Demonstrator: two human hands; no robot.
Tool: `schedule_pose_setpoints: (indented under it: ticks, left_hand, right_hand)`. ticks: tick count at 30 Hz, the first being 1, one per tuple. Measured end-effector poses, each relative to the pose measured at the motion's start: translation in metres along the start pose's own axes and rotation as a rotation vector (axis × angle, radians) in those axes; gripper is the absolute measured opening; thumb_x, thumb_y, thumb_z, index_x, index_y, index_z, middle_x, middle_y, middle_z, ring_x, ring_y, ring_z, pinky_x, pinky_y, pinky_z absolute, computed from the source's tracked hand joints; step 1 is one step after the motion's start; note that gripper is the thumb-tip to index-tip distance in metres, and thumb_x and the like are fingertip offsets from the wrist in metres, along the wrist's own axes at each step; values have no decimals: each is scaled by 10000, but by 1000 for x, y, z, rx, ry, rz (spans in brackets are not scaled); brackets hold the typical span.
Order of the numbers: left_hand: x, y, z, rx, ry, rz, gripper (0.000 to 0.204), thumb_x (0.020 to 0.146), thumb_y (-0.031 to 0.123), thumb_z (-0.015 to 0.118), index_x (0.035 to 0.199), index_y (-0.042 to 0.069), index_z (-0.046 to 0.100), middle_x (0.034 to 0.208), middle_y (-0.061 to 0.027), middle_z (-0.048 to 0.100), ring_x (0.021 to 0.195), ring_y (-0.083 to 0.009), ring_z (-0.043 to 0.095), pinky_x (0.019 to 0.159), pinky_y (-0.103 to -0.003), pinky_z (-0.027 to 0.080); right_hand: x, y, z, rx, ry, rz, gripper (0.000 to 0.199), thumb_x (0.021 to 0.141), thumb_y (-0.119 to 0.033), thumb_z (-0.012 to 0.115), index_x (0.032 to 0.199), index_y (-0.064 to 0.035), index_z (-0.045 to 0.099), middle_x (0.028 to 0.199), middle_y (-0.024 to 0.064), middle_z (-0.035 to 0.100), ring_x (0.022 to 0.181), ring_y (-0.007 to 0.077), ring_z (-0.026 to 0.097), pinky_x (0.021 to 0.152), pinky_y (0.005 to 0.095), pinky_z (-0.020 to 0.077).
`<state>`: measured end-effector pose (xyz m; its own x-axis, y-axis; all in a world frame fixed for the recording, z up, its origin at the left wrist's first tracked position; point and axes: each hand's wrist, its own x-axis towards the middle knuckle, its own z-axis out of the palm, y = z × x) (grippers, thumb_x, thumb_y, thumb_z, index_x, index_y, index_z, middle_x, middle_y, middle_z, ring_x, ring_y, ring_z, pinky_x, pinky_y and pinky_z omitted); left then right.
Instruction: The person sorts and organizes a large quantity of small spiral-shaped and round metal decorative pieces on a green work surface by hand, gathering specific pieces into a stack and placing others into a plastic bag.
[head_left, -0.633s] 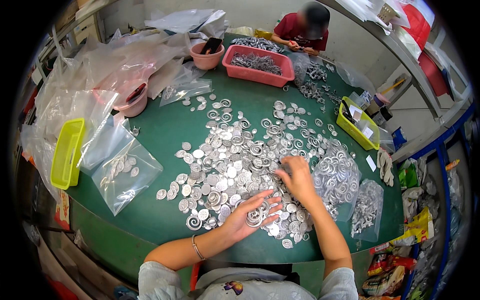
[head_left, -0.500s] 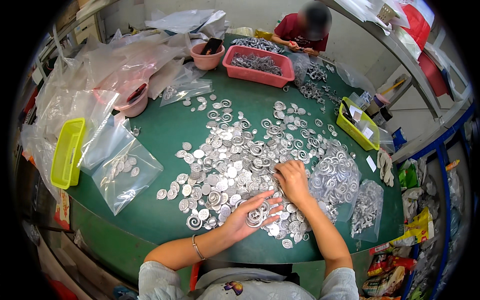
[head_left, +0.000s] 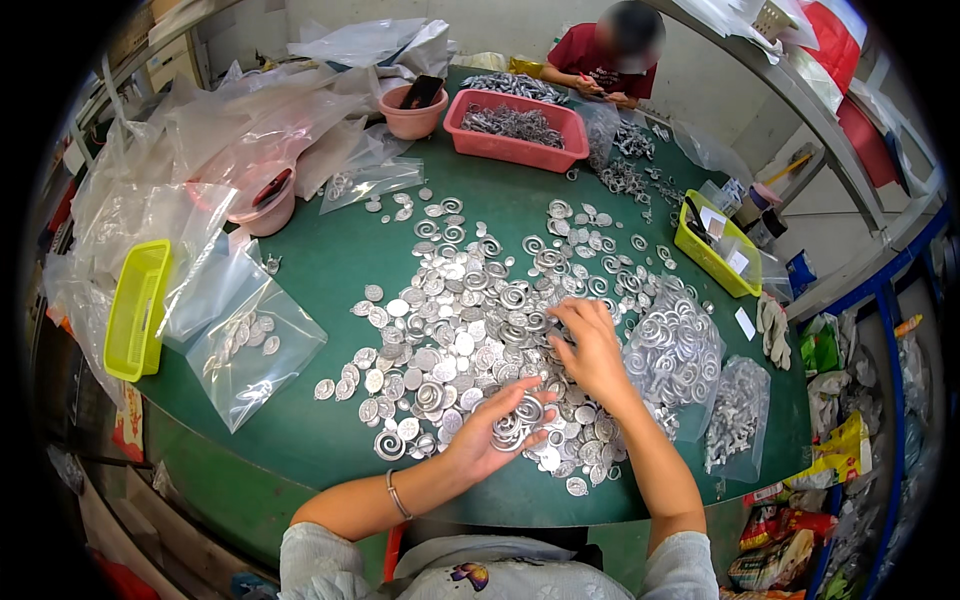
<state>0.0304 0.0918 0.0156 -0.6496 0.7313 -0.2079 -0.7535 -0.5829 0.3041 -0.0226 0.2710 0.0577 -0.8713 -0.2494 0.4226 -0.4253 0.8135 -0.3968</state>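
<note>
My left hand (head_left: pixel 487 437) is palm up, fingers curled around several silver spiral pendants (head_left: pixel 517 424). It hovers over the near edge of a broad heap of metal pieces. My right hand (head_left: pixel 590 347) reaches palm down over the heap, thumb spread from the bent fingers; no piece shows between them. The heap mixes flat oval and round medallions (head_left: pixel 465 345) with loose spiral pendants (head_left: pixel 430 397). Right of my right hand lies a clear plastic bag of spiral pendants (head_left: pixel 672 345). Beside it is a smaller bag of grey metal parts (head_left: pixel 737 418).
A green table (head_left: pixel 300 440) carries everything. At left are a yellow-green basket (head_left: pixel 137 310), a clear bag with a few medallions (head_left: pixel 255 350) and pink bowls (head_left: pixel 412 122). Across stand a pink tub (head_left: pixel 520 157) and a co-worker (head_left: pixel 610 60) handling small parts. Another yellow-green basket (head_left: pixel 715 255) sits right.
My right hand has lifted slightly, and its thumb has spread from the fingers. More spiral pendants show in my left palm, which stays nearly in place.
</note>
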Motion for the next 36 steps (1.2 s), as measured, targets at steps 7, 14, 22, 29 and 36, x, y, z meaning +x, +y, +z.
schedule_pose_setpoints:
  ticks: [7,14,22,29,36]
  left_hand:
    - [2,-1,5,4,-59,68,450,922,218,437,1321,54,307,1312,-152,389,1205,-325,404,988,-451,381]
    - [-2,2,5,-46,7,86,463,929,302,416,1330,101,302,1335,-152,365,1213,-316,392,981,-450,381]
    - [4,4,4,-115,-4,9,417,943,288,381,1305,85,343,1319,-154,392,1181,-314,429,941,-432,418]
    - [2,6,7,-191,-33,89,433,940,285,394,1309,73,319,1310,-160,400,1217,-323,394,989,-454,367]
    - [4,3,3,35,38,79,440,944,348,354,1306,99,336,1292,-153,424,1142,-302,461,914,-437,432]
  right_hand:
    - [8,22,11,152,12,66,165,760,-27,605,925,-16,611,827,40,619,807,191,564,776,316,415]
    - [10,1,-5,342,-274,240,251,753,-137,663,976,-28,623,791,57,603,752,162,558,707,284,440]
    - [12,17,25,258,15,-68,144,752,-97,650,854,-6,604,850,78,605,806,221,556,730,316,428]
    - [2,-8,-15,1007,-475,541,193,853,-163,587,856,27,624,801,22,626,705,54,520,636,228,426]
    - [43,26,51,-91,155,48,172,739,-163,658,812,-11,623,719,114,566,712,271,524,736,375,384]
